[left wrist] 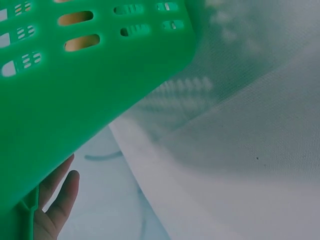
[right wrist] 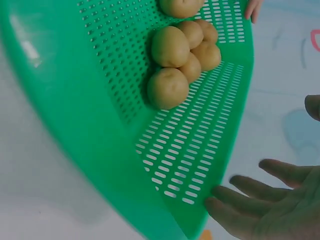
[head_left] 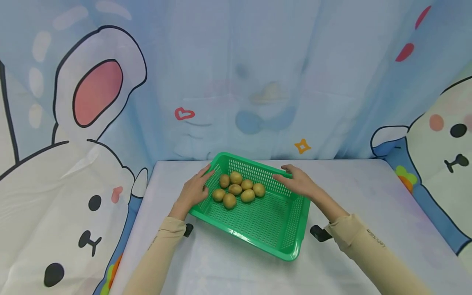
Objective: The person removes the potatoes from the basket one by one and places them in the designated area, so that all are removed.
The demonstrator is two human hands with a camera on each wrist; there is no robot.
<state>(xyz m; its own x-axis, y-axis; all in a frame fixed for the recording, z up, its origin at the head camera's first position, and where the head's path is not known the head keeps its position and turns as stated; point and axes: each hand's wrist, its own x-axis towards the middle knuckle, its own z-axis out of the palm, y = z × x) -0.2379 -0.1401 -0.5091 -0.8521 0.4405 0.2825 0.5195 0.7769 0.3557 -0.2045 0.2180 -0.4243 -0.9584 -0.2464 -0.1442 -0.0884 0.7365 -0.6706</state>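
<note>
A green perforated plastic basket (head_left: 254,223) sits turned at an angle on the table. Several potatoes (head_left: 234,189) lie in its far left part, touching one another. My left hand (head_left: 191,191) is at the basket's left rim, fingers extended along it and thumb toward the inside. The basket wall partly hides that hand in the left wrist view, so its contact with the rim is unclear. Over the far right side hovers my right hand (head_left: 300,183), with fingers spread and holding nothing. In the right wrist view its fingers (right wrist: 240,202) are beside the rim.
A pale cloth covers the table (head_left: 368,196). Behind it hangs a light blue curtain (head_left: 258,61) printed with cartoon animals. Dark wrist devices (head_left: 320,233) protrude below both sleeves, close to the basket.
</note>
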